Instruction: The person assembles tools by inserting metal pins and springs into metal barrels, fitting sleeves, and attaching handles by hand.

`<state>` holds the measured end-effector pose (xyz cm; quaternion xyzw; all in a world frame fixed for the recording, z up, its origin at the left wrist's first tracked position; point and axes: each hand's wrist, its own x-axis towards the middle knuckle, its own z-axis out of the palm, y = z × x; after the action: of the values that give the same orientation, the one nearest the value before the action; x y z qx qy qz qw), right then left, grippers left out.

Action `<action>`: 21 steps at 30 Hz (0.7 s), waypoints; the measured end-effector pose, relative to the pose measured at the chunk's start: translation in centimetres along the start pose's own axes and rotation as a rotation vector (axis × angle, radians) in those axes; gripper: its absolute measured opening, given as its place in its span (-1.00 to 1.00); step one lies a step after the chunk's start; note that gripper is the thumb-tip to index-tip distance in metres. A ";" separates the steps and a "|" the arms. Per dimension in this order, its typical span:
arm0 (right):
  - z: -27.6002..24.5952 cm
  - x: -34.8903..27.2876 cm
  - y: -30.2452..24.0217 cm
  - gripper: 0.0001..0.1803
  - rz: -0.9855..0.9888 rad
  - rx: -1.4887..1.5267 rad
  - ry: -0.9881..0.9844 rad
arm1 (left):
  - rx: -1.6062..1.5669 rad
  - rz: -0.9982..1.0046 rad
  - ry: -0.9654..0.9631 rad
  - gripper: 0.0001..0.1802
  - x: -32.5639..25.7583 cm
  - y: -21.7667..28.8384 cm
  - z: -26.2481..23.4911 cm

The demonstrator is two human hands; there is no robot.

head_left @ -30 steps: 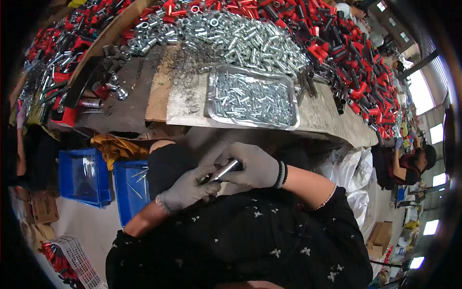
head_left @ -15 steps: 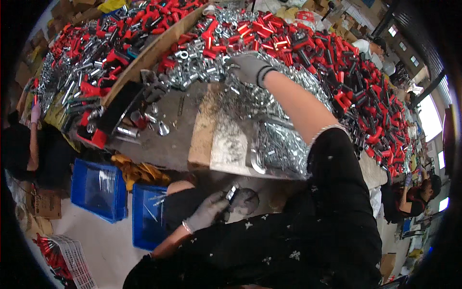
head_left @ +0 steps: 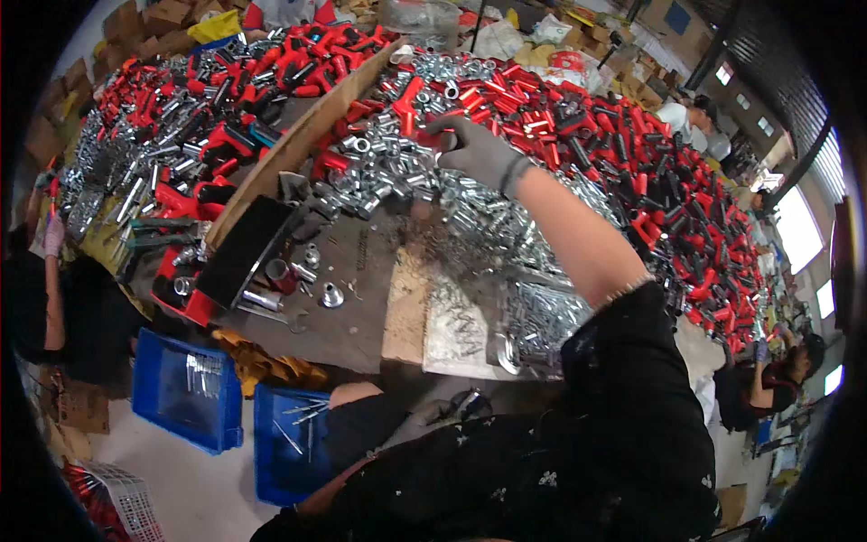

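Observation:
My right hand [head_left: 483,158], in a grey glove, reaches over a heap of shiny metal sockets [head_left: 384,172]. Its fingers are curved and stand apart from the thumb, with nothing visible between them. Red plastic-handled parts [head_left: 506,99] lie just beyond it. Low in front of my body, my gloved left hand [head_left: 432,415] is partly covered by my dark clothing. It is closed around a small part with a shiny metal end [head_left: 470,399], whose exact kind is unclear. A tray of small metal pins [head_left: 542,312] sits at the bench's near edge, below my right forearm.
A wooden board [head_left: 298,135] divides the heaps. Left of the tray stands a wooden block [head_left: 406,312]. Two blue bins [head_left: 185,429] [head_left: 271,488] with metal rods are below the bench. Co-workers sit at far left [head_left: 54,289] and right [head_left: 768,379].
The view has shifted, so the bench appears lower. My right hand's fingers have spread above the sockets. My left hand, still around its metal part, has come closer to my body and is more hidden.

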<state>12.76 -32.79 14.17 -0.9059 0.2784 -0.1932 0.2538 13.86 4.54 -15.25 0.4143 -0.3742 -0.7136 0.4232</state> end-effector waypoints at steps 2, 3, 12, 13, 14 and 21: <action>-1.7 -7.4 -2.2 -0.50 -0.067 0.251 0.161 | -0.064 0.053 0.026 -0.58 -1.1 1.8 1.1; -2.3 -11.1 -4.3 -0.53 0.069 0.418 0.105 | -0.076 0.037 0.013 -0.58 -1.7 2.4 1.3; 0.8 -34.2 -7.0 -0.56 0.329 0.927 0.106 | -0.186 0.016 0.188 -0.69 -6.3 9.6 7.4; 1.3 -36.1 -6.7 -0.55 0.273 0.688 0.080 | -0.137 0.093 0.146 -0.69 -6.6 10.1 8.1; 1.6 -38.0 -6.6 -0.55 0.160 0.449 0.028 | -0.090 0.086 0.138 -0.68 -6.7 10.2 8.7; 1.3 -44.8 -7.4 -0.54 -0.127 -0.142 -0.308 | 0.749 0.042 -0.086 -0.59 -6.2 11.1 12.6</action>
<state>-18.08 -0.07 7.96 -0.9563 0.1914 -0.0477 0.2160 7.55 8.47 1.03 0.5022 -0.6351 -0.5353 0.2406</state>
